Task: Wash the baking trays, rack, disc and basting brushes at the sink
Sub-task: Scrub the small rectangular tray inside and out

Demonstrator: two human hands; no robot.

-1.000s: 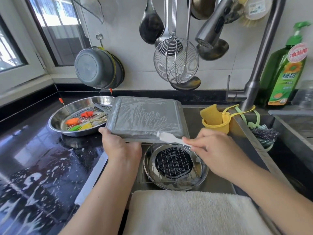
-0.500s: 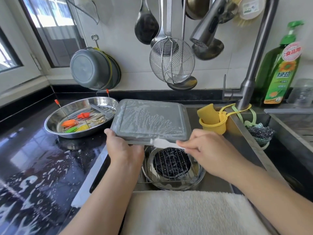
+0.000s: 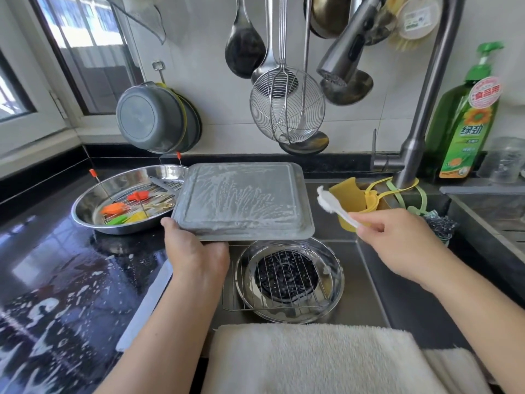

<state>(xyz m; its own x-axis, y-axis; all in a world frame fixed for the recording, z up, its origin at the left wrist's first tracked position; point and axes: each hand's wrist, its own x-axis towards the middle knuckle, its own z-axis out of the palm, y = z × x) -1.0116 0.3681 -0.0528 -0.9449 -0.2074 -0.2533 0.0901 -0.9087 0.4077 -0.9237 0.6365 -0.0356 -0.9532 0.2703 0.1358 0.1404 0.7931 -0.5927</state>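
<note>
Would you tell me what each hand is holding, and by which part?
The left hand grips the soapy grey baking tray at its near-left corner; the right hand pinches the white brush by its handle end.

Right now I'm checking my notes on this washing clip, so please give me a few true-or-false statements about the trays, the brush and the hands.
1. The left hand grips the near edge of the soapy grey square baking tray, held bottom-up. True.
2. The right hand presses the white-headed brush onto that tray. False: the brush is off to the tray's right, clear of it.
3. A wire rack lies over the round steel tray in the sink. True.
4. The coloured basting brushes lie in the sink. False: they sit in the round steel pan on the black counter.
5. Water runs from the grey faucet head. False: no stream shows.
</note>
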